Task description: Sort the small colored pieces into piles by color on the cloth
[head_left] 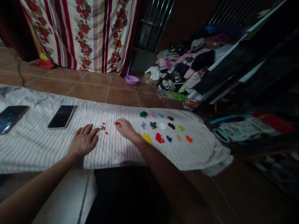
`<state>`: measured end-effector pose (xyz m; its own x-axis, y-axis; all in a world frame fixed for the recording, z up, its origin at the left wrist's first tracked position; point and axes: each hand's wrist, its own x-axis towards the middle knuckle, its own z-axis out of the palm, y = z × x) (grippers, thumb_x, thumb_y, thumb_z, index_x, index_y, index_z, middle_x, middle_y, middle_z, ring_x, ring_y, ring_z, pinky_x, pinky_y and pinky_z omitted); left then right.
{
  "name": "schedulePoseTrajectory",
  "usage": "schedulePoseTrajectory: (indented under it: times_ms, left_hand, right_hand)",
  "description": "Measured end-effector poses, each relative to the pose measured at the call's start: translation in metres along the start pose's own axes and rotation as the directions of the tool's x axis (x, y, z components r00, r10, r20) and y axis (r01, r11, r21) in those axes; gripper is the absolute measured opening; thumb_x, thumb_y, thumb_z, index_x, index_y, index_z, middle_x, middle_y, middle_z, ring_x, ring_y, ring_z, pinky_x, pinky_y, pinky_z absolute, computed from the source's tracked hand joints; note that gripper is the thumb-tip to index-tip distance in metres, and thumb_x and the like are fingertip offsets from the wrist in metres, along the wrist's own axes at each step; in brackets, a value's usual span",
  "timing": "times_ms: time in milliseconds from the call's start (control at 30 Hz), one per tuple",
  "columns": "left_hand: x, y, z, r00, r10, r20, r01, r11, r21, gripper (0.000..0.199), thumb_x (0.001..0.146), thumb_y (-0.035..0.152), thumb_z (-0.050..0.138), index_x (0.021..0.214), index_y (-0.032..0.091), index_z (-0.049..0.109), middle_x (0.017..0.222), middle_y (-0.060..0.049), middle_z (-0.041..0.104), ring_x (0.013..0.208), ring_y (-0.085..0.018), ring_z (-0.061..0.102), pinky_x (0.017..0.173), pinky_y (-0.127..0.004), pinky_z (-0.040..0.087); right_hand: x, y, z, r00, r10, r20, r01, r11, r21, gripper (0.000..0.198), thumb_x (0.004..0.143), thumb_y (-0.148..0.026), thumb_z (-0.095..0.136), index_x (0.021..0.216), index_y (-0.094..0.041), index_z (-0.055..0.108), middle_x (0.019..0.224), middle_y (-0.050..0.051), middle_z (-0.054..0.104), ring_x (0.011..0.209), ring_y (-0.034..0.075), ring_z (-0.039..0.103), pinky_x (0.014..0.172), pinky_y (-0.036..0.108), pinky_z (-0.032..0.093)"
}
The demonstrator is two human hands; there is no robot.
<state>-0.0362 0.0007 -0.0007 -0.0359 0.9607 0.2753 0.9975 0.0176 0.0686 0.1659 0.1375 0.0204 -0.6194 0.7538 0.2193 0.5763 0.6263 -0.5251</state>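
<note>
1. Pieces [103,128], small, green and orange, lie in a tight cluster on the cloth, between the two hands. One loose red piece lies at the cluster's far edge, another on its near side.
2. Right hand [126,128]: thumb and forefinger are pinched together on a red bit [115,124], just right of the cluster.
3. Left hand [84,140]: open and palm down on the cloth, fingers spread, gripping nothing, its fingertips just beside the cluster.
4. Right of the right hand, small piles sorted by colour lie in three rough rows. Far row: dark green [143,114], pink, blue, dark maroon. Middle row: grey, dark grey, white [163,125], black, lime. Near row: yellow [146,138], red [159,138], purple, beige, orange [189,139]. The yellow pile sits just beside the right forearm.
5. Left of the left hand, two dark-screened phones lie flat: a near one [62,117] and another [11,119] at the left edge.
6. All this rests on a striped cloth [126,154].
7. Beyond, on the tiled floor [93,90], stand a purple bowl [132,80], a floral curtain [93,37] hanging behind it to the left, and a heap of clothes [182,65] to the right.
</note>
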Motion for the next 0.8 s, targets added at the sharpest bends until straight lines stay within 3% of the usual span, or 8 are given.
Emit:
schedulePoseTrajectory:
  times_ms: [467,633,800]
  left_hand:
    - [-0.002,-0.003,0.005,0.999,0.024,-0.026,-0.023,0.999,0.039,0.049,0.096,0.036,0.03,0.131,0.019,0.059,0.141,-0.017,0.058,0.136,-0.033,0.05,0.112,-0.053,0.038]
    - [-0.002,-0.006,0.008,0.998,0.038,-0.053,-0.038,0.999,0.007,0.048,0.093,0.035,0.033,0.129,0.021,0.061,0.138,-0.016,0.061,0.134,-0.033,0.051,0.109,-0.054,0.04]
    - [-0.001,-0.007,0.009,0.998,0.041,-0.054,-0.041,0.999,-0.007,0.05,0.092,0.037,0.032,0.129,0.021,0.062,0.136,-0.016,0.062,0.133,-0.033,0.051,0.107,-0.054,0.041]
  right_hand:
    - [-0.056,0.042,-0.055,0.971,0.143,-0.192,-0.129,0.988,0.082,0.028,0.089,-0.011,0.05,0.103,-0.019,0.072,0.104,0.007,0.072,0.099,0.017,0.065,0.093,0.031,0.048]
    - [-0.08,0.067,-0.078,0.926,0.259,-0.275,-0.225,0.963,0.149,0.028,0.083,-0.014,0.051,0.099,-0.021,0.074,0.103,0.006,0.074,0.097,0.018,0.067,0.092,0.034,0.051]
    - [-0.101,0.09,-0.094,0.859,0.391,-0.331,-0.313,0.912,0.264,0.029,0.082,-0.019,0.05,0.099,-0.021,0.074,0.09,0.004,0.075,0.078,0.015,0.068,0.08,0.032,0.054]
